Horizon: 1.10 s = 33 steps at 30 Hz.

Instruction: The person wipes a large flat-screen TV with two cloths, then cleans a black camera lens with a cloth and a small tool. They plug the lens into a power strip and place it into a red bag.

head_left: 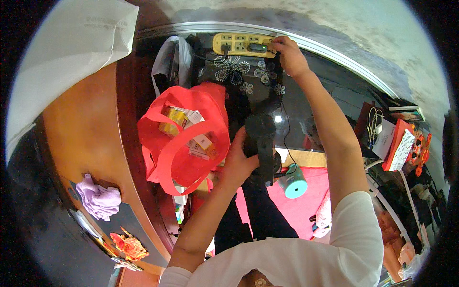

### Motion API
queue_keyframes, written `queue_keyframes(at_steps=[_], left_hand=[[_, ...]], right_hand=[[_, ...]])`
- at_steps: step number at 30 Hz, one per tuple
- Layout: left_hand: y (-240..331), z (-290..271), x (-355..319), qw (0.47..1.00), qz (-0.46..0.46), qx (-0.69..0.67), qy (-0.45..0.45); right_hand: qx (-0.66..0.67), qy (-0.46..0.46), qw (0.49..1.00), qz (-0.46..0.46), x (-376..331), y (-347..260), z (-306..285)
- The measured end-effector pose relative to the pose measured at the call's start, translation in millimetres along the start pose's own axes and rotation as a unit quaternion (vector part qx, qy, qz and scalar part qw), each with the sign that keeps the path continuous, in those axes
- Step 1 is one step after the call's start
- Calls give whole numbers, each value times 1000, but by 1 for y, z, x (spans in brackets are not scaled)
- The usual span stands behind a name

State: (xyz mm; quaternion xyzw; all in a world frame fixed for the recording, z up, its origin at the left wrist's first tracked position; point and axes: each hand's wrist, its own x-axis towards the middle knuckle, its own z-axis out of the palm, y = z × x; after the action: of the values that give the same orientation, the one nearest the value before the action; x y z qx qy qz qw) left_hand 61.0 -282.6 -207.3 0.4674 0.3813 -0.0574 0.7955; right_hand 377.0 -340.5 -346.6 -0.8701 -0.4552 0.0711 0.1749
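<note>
A yellow power strip (234,40) with several sockets lies along the far wall. A dark adapter (258,47) with a small green light sits in it, and a black plug (225,48) is in its left part. My right hand (288,51) reaches far forward, its fingers closed at the strip's right end; what exactly lies under the fingertips is partly hidden. My left hand (240,160) is wrapped round a black, round-topped object (260,131) in front of my body. Its exact kind cannot be made out. A thin black cable (288,125) hangs to its right.
Left of my left hand stands a red bag (181,162) with yellow packages. A teal-topped cylinder (294,186) is near my legs. A clear plastic bag (173,62) stands farther back. A purple cloth (98,196) lies on the wooden furniture (91,129). Books (406,114) are at right.
</note>
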Motion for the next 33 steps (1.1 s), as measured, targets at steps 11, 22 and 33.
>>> queue_keyframes(at_steps=[11, 22, 33], left_hand=[[10, 7, 2, 999, 6, 46, 28], [9, 12, -23, 999, 30, 15, 3], [-8, 12, -40, 1000, -3, -16, 1]], right_hand=[[-56, -71, 995, 32, 12, -10, -4], [100, -21, 992, 69, 1, 8, 5], [78, -23, 993, 81, -1, -3, 7]])
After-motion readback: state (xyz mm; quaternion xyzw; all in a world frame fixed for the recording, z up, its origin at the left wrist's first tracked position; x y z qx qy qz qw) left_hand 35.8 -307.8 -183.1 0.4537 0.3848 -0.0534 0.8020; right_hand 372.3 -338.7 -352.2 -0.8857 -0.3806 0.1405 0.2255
